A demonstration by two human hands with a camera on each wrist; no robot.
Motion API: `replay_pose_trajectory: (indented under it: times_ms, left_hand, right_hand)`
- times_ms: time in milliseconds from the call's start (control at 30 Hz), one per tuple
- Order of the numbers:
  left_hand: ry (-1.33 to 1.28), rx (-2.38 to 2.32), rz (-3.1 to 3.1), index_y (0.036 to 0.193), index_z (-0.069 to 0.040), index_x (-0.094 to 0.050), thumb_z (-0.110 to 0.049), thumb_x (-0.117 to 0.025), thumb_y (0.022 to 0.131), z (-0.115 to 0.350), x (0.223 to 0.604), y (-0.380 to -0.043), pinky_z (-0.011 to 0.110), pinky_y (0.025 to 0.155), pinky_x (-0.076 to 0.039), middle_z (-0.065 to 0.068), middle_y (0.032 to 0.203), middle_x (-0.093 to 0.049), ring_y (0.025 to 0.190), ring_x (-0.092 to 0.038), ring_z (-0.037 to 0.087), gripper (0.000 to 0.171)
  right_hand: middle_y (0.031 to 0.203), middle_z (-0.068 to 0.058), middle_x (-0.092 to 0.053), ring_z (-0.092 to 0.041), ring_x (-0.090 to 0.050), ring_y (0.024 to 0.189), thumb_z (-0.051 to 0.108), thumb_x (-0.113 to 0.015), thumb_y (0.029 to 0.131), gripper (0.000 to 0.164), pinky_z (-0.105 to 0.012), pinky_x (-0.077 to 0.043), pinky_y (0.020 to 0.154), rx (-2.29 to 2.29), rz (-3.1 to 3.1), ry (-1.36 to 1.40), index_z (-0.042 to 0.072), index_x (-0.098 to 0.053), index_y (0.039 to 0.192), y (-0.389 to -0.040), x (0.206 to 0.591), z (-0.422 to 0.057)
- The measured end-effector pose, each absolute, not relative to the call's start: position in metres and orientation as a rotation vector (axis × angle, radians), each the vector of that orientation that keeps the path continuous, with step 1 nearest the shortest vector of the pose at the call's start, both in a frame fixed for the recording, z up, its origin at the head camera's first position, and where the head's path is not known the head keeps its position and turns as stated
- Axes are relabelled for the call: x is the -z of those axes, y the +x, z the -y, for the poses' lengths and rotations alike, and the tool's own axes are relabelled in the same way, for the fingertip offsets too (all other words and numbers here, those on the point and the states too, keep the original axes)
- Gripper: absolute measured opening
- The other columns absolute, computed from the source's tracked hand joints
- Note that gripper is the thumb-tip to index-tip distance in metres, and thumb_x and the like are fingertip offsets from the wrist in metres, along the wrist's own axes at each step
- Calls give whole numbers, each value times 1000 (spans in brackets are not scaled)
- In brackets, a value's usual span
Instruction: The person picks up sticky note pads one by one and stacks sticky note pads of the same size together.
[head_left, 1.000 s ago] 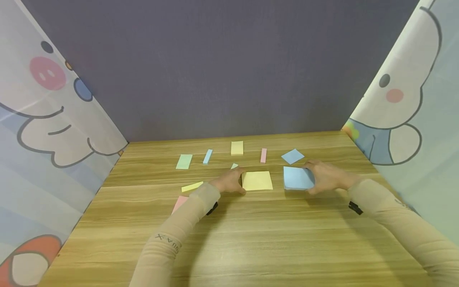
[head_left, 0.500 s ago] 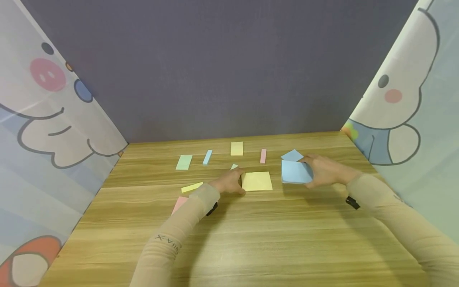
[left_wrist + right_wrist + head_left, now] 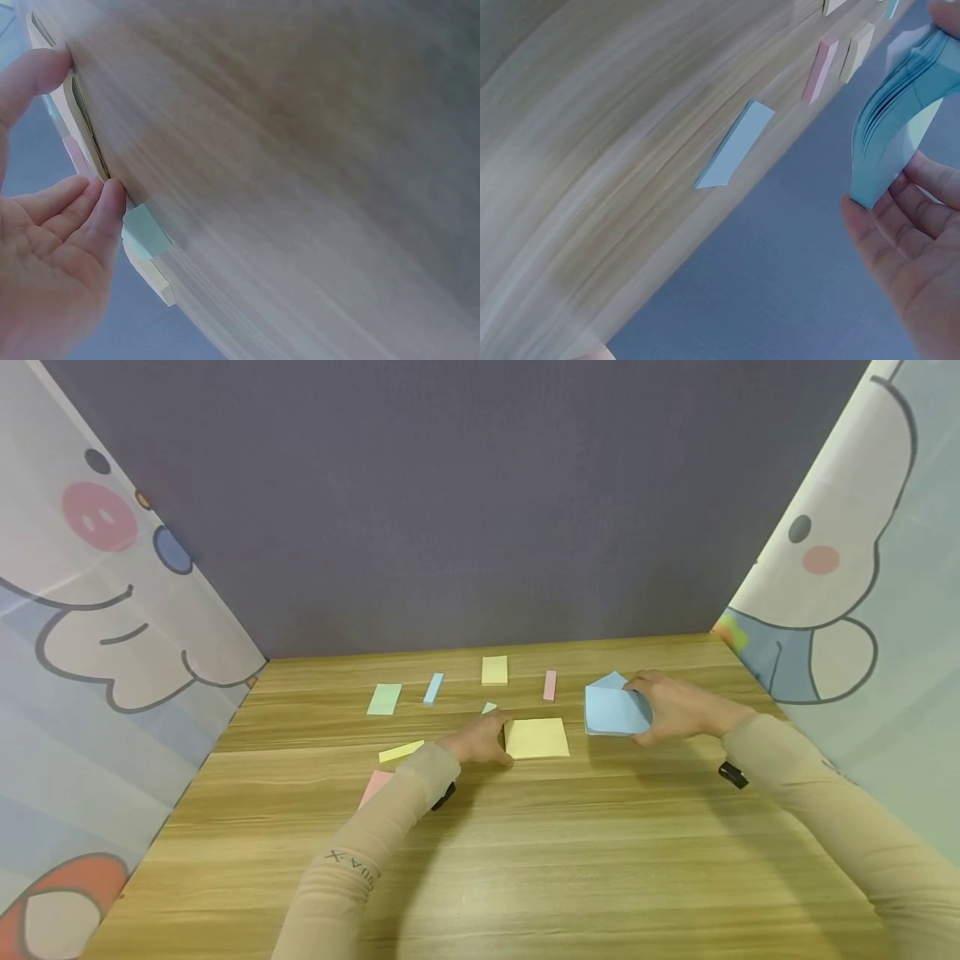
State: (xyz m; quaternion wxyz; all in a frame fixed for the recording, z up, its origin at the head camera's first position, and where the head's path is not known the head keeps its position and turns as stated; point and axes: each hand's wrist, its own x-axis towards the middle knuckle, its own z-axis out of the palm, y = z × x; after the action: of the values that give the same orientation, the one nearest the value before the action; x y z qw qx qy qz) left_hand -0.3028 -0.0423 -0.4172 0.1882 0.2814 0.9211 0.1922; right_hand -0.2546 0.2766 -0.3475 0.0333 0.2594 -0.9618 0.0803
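A yellow sticky note pad point(image 3: 538, 739) lies on the wooden table. My left hand point(image 3: 476, 742) grips it by its left side, and in the left wrist view the thumb point(image 3: 52, 69) and fingertips span its opposite edges. To the right, my right hand point(image 3: 678, 708) holds a larger blue sticky note pad point(image 3: 617, 714) above the table. The right wrist view shows this pad point(image 3: 900, 112) bowed between thumb and fingers, its sheets fanned at the edge. Behind it, partly covered, a smaller blue pad point(image 3: 611, 678) rests on the table.
Along the back lie a green pad point(image 3: 385, 699), a blue strip pad point(image 3: 433, 688), a small yellow pad point(image 3: 495, 670) and a pink strip pad point(image 3: 550, 686). A yellow strip point(image 3: 401, 751) and a pink pad point(image 3: 377, 785), partly behind the left sleeve, are at left. A dark wall point(image 3: 480, 510) stands behind.
My right hand has carried the larger blue pad up and away toward the back, so it now overlaps the smaller blue pad. The left hand and yellow pad have stayed put.
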Motion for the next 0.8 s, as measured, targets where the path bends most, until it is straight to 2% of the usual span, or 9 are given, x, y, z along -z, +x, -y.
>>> replay_pose_trajectory:
  times_ms: [367, 800]
  left_hand:
    - [774, -550, -2581, 142, -6, -27, -28, -73, 75, 43, 416, -301, 40, 112, -21, 10, 150, -23, 139, -17, 26, 84]
    - [771, -529, -2592, 141, -7, -28, -28, -73, 75, 42, 414, -300, 41, 112, -20, 8, 149, -25, 139, -16, 25, 83]
  right_hand:
    - [113, -15, -56, -26, -55, 95, 34, -78, 56, 71, -38, -48, 76, -258, 2951, 812, -1, -55, 115, -258, 346, -271]
    - [110, -13, -57, -25, -54, 93, 34, -78, 55, 69, -36, -49, 73, -267, 2936, 843, 0, -57, 112, -262, 347, -266]
